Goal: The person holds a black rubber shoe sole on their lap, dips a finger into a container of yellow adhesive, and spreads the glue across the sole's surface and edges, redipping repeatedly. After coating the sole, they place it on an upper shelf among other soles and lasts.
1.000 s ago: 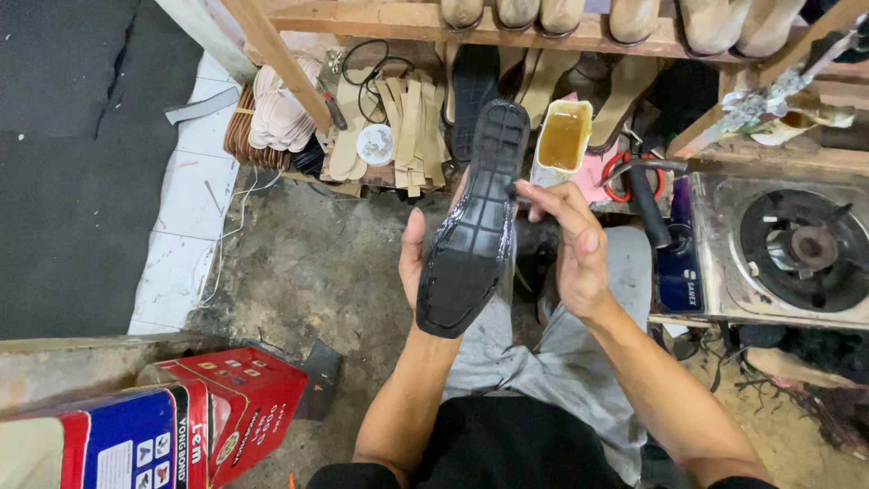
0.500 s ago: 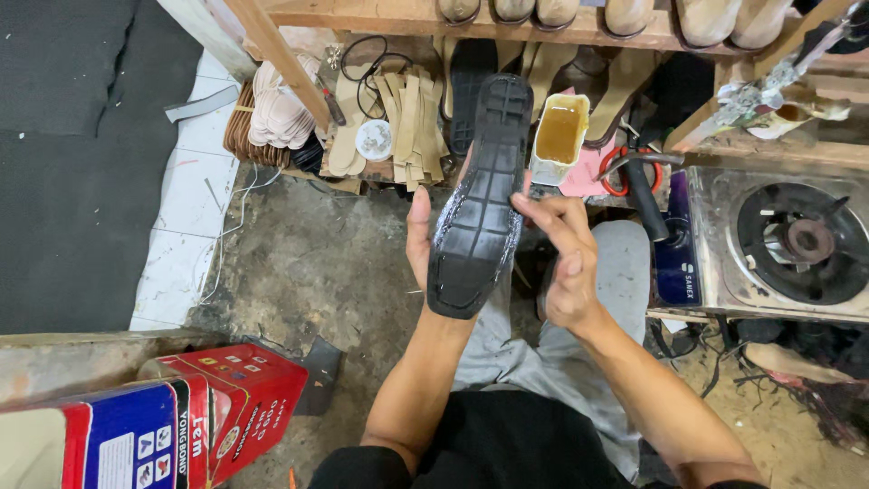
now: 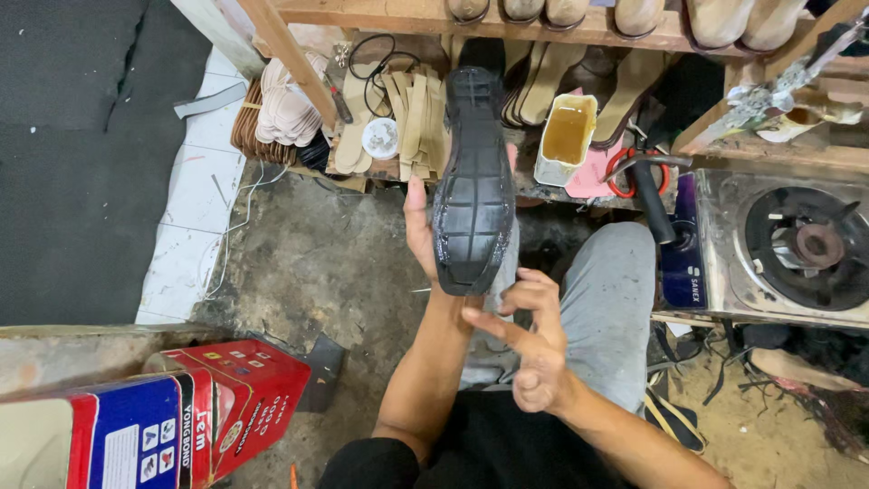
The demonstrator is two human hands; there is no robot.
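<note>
Just above the right hand (image 3: 536, 349), the black shoe sole (image 3: 472, 186) stands tread-up, its long axis running away from the person. The left hand (image 3: 422, 231) grips its near end from behind. The right hand holds nothing, fingers loosely curled, just below the heel.

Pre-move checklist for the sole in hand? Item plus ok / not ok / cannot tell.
1. Left hand grips the black shoe sole from behind: ok.
2. Tread side faces the camera, whole outline in view: ok.
3. Right hand is off the sole, fingers loosely curled, holding nothing: ok.
4. Open tin of amber glue stands upright behind the sole, apart from it: ok.
5. Glue on the sole's hidden face: cannot tell.
6. Gas burner at right shows no flame: ok.
</note>
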